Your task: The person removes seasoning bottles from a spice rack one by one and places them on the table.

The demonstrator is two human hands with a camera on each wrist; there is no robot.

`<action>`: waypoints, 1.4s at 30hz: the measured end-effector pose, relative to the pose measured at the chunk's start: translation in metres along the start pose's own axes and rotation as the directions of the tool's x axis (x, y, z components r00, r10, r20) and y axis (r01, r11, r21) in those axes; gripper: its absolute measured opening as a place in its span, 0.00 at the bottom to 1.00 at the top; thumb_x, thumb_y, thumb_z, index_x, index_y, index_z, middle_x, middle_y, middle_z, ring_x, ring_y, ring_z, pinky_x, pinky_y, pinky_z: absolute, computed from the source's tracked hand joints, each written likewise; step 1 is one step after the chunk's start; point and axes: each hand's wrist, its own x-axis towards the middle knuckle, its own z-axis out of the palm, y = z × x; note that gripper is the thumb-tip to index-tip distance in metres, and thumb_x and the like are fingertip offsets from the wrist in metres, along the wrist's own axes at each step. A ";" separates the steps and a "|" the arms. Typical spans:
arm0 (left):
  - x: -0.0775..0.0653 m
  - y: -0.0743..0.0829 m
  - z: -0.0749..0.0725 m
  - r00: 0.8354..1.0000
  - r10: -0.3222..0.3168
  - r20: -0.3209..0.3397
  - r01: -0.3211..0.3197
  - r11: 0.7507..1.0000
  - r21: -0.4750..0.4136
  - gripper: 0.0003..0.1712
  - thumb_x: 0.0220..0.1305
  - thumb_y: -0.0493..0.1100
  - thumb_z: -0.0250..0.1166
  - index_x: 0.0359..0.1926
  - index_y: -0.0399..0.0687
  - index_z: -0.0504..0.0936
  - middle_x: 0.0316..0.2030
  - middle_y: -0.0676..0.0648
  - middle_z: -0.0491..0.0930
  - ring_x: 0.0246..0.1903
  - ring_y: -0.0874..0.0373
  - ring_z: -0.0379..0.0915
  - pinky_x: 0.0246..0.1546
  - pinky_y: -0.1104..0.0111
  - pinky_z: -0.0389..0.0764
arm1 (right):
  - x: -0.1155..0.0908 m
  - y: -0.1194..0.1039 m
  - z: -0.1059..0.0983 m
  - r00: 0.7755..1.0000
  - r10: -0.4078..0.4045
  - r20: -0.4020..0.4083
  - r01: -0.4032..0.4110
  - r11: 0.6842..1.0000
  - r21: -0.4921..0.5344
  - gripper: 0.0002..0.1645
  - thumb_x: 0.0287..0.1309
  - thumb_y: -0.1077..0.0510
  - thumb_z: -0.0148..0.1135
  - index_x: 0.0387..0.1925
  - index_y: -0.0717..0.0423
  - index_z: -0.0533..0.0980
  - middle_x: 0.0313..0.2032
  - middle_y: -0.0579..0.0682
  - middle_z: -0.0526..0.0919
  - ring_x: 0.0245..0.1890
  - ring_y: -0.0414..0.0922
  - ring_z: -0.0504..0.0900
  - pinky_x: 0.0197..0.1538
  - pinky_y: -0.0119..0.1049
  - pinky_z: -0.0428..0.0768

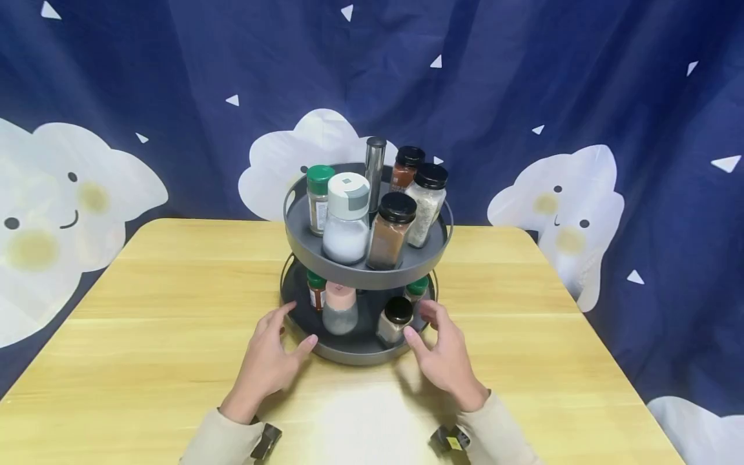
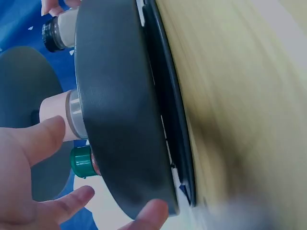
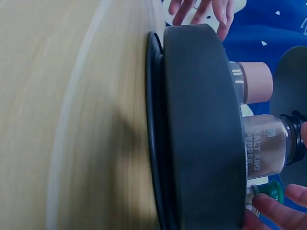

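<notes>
A dark grey two-tier spice rack (image 1: 360,356) stands on the table with jars on both tiers. My left hand (image 1: 270,361) is spread at the left front rim of the lower tray, holding nothing; contact with the rim cannot be told. My right hand (image 1: 446,357) is at the right side of that tray, its thumb beside a black-capped salt and pepper jar (image 3: 266,146), fingers near a green-capped jar (image 3: 273,191); neither appears gripped. A pink-capped shaker (image 1: 340,310) and a green-capped jar with red contents (image 1: 316,292) stand on the lower tray's left.
On the upper tray are a white-capped shaker (image 1: 347,223), a green-capped jar (image 1: 319,200) and several black-capped jars, one brown-filled (image 1: 391,236). A metal post (image 1: 374,169) rises through its middle. The wooden table (image 1: 174,310) meets a dark blue cloud-print curtain (image 1: 203,51) behind.
</notes>
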 end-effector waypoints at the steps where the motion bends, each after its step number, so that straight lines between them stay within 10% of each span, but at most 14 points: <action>1: 0.001 -0.001 0.001 1.000 0.002 0.002 -0.002 1.000 -0.004 0.42 0.62 0.52 0.67 0.72 0.46 0.59 0.68 0.30 0.55 0.54 0.37 0.70 0.52 0.45 0.73 | 0.000 0.000 0.000 1.000 -0.003 -0.002 0.003 1.000 0.002 0.30 0.57 0.59 0.66 0.58 0.66 0.67 0.49 0.61 0.80 0.50 0.55 0.79 0.51 0.52 0.78; 12: 0.003 -0.012 0.000 0.996 -0.023 0.088 0.037 0.987 -0.158 0.36 0.61 0.46 0.69 0.68 0.48 0.66 0.63 0.30 0.62 0.52 0.40 0.75 0.48 0.57 0.81 | 0.003 0.000 0.005 0.999 0.023 0.037 -0.023 1.000 0.003 0.32 0.55 0.57 0.69 0.59 0.61 0.68 0.46 0.54 0.81 0.46 0.50 0.81 0.50 0.51 0.77; 42: 0.005 -0.022 0.003 0.999 -0.005 0.053 0.012 0.991 -0.134 0.24 0.63 0.49 0.66 0.58 0.47 0.74 0.60 0.32 0.69 0.51 0.43 0.77 0.51 0.53 0.79 | 0.015 0.005 0.014 0.985 -0.174 0.023 0.175 0.970 -0.166 0.38 0.43 0.51 0.78 0.52 0.61 0.70 0.33 0.52 0.82 0.33 0.44 0.82 0.33 0.38 0.81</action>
